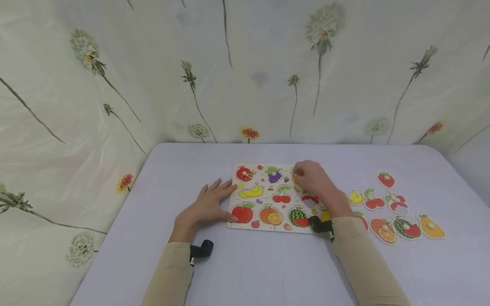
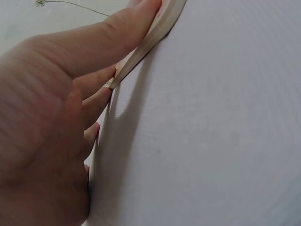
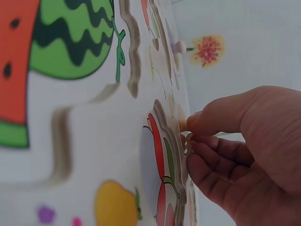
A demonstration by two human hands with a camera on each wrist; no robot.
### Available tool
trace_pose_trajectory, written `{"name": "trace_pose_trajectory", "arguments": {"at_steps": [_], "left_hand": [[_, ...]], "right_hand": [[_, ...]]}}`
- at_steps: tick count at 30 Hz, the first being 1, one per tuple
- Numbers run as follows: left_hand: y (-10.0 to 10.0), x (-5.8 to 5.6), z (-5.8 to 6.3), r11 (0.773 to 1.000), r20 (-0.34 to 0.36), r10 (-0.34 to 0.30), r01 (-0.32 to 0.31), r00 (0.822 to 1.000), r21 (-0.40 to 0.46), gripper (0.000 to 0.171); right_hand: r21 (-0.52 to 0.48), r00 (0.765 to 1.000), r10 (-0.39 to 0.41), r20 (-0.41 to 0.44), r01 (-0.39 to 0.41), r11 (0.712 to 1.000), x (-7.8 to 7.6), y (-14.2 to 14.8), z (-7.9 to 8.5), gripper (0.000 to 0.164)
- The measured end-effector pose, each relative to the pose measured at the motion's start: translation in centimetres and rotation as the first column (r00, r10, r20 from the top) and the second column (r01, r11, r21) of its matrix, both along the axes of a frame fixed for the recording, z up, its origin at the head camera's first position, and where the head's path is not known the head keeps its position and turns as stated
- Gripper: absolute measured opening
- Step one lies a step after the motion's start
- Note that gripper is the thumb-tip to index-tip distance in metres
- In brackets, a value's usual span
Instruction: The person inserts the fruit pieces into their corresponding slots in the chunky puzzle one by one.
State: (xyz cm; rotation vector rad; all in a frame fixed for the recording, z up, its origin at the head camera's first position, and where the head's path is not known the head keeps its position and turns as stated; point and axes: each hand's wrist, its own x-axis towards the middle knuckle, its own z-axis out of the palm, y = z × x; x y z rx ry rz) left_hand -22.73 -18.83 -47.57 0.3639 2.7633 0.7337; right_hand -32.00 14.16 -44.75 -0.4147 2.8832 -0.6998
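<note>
A wooden fruit puzzle board (image 1: 234,203) lies on the table. My left hand (image 1: 208,203) rests at its left edge with fingers spread; the thumb (image 2: 108,40) presses on the near left corner. At the far right corner my right hand (image 1: 315,180) pinches an orange-yellow puzzle piece (image 1: 294,178), largely hidden behind the fingers. In the right wrist view, thumb and fingers (image 3: 221,117) meet close over the board's surface. A pomegranate piece (image 1: 244,174) and a grape piece (image 1: 274,174), both with knobs, sit in the far row. Bananas, cherries, an apple, an orange and a watermelon show in other recesses.
Right of the board lie several loose knobbed pieces: a strawberry (image 1: 386,179), a banana (image 1: 356,197), cherries (image 1: 373,202), an orange (image 1: 384,231), a watermelon (image 1: 406,228) and a pear (image 1: 431,227). A flower-patterned cloth (image 1: 260,102) hangs behind the white table (image 1: 264,272).
</note>
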Motion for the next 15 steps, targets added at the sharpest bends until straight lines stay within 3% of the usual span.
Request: {"name": "trace_pose_trajectory", "arguments": {"at_steps": [15], "left_hand": [[0.01, -0.06, 0.08, 1.0, 0.003, -0.019, 0.019, 1.0, 0.0, 0.1]], "right_hand": [[-0.026, 0.998, -0.021, 0.066, 0.023, 0.999, -0.02, 0.77, 0.64, 0.032]]}}
